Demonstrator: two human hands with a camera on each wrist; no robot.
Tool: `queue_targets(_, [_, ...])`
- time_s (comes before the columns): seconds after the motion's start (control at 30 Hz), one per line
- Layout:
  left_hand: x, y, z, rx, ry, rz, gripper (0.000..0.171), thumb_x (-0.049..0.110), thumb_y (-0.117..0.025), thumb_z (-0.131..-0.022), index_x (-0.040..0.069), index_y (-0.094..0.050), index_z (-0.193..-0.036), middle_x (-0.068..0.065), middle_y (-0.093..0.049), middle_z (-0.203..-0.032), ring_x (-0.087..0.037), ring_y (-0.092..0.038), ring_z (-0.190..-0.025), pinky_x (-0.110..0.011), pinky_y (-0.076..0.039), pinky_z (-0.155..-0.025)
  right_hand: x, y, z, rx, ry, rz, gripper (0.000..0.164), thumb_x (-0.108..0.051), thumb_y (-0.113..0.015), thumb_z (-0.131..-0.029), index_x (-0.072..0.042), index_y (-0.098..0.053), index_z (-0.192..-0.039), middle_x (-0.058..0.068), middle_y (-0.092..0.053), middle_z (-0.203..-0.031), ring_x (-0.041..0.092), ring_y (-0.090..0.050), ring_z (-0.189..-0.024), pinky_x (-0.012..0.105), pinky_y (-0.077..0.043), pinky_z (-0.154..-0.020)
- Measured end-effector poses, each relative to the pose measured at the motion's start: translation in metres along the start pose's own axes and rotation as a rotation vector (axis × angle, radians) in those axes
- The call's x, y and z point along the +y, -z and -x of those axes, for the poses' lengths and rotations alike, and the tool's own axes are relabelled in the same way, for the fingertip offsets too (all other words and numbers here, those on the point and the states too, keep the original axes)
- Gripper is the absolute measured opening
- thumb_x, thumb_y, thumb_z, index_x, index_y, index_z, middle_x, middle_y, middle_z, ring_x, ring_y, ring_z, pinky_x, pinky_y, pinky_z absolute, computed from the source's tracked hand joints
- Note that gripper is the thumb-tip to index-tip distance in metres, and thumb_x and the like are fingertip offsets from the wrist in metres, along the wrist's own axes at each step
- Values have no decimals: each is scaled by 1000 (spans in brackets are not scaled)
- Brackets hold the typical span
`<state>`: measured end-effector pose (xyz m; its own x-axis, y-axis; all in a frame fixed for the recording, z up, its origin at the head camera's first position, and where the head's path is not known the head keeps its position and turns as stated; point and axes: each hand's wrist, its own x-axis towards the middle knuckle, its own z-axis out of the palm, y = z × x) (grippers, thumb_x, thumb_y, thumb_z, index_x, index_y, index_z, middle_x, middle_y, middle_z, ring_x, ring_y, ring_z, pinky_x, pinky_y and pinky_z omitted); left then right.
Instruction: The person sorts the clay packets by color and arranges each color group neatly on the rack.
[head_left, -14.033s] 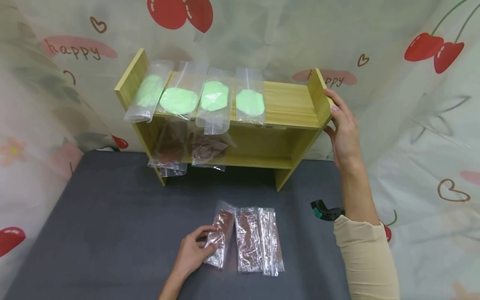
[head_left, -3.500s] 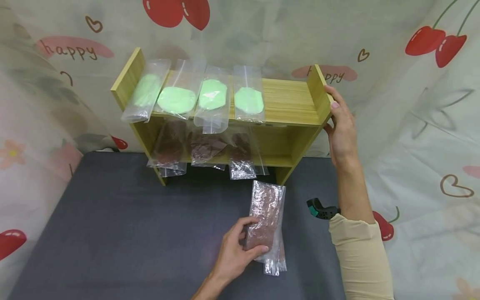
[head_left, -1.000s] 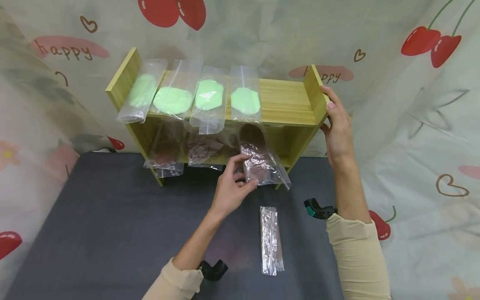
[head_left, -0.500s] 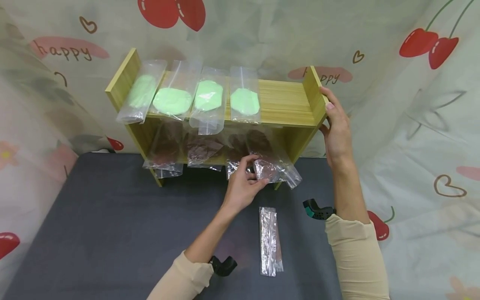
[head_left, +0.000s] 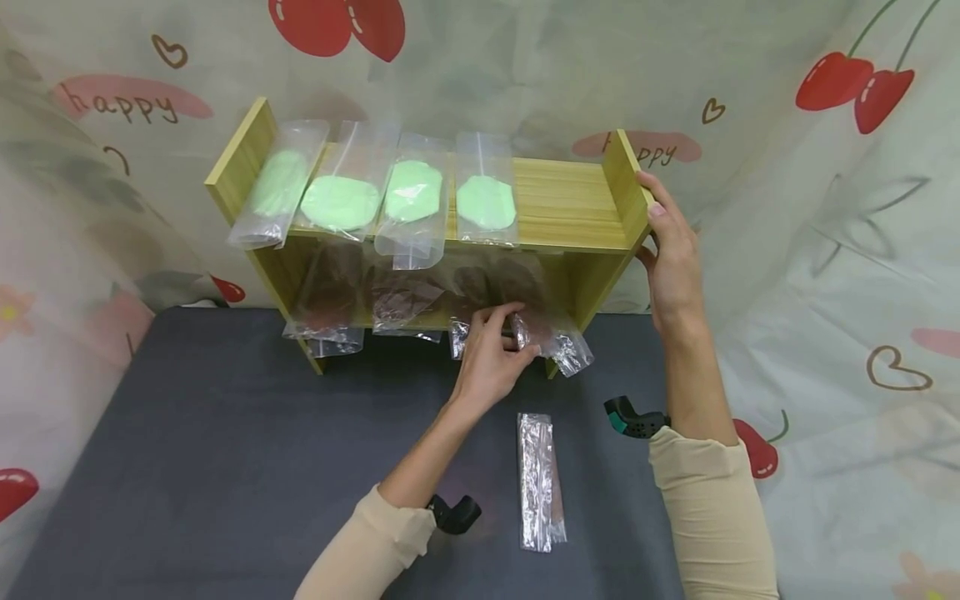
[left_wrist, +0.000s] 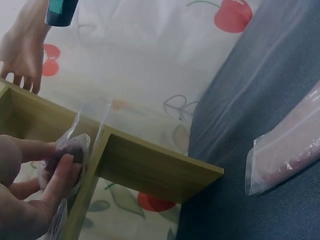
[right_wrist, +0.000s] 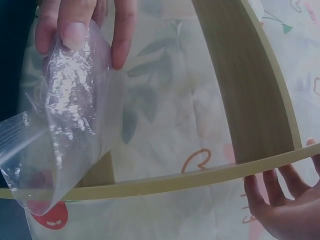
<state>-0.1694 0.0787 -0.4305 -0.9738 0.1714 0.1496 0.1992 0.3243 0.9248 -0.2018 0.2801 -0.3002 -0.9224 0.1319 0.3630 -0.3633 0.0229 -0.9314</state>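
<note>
My left hand (head_left: 491,367) pinches a clear zip bag with a flat brown thing inside (head_left: 572,352) at the right part of the lower shelf. Its zip end hangs out past the shelf's front edge. In the left wrist view, thumb and fingers lie on either side of the dark bag (left_wrist: 72,152); the right wrist view shows the bag's shiny wrap (right_wrist: 75,95) under the fingers. My right hand (head_left: 678,267) grips the right side panel of the small wooden shelf (head_left: 570,204), fingers around its edge.
Several bags with pale green pieces (head_left: 486,202) lie along the top board. More brown-filled bags (head_left: 405,296) lie on the lower board, their ends overhanging. A narrow stack of wrapped bags (head_left: 536,483) rests on the dark tabletop (head_left: 285,450). A printed curtain (head_left: 465,75) hangs behind.
My left hand has taken a brown-filled bag from the tabletop stack, brought it up to the lower shelf, then slid it rightward and inward. Another brown-filled bag joined that shelf earlier. My right hand stays put.
</note>
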Motion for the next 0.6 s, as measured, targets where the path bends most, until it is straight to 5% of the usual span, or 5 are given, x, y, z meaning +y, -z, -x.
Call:
queue_targets(0.17, [2, -3, -1, 30, 13, -40, 62, 14, -79, -86, 18, -52, -142, -17, -45, -134, -19, -68, -91, -24, -53, -65, 0, 0, 0, 3, 10, 24, 40, -28, -41, -105, -22, -56, -142, 4, -47, -145, 22, -42, -124, 45, -35, -102])
queue_targets(0.4, [3, -5, -5, 117, -47, -118, 67, 13, -82, -84, 11, -48, -142, -16, -61, -120, -8, -65, -59, -23, -51, -53, -1, -1, 0, 24, 0, 47, 39, -28, -42, -105, -23, -58, -141, 3, -49, -144, 23, -44, -122, 44, -38, -99])
queue_targets(0.6, [-1, -7, -11, 162, -66, -152, 48, 15, -81, -85, 6, -61, -128, -15, -63, -113, -8, -66, -58, -19, -49, -50, -3, -1, 1, 36, -4, 63, 39, -28, -42, -105, -25, -58, -140, 1, -48, -146, 24, -45, -123, 44, -39, -99])
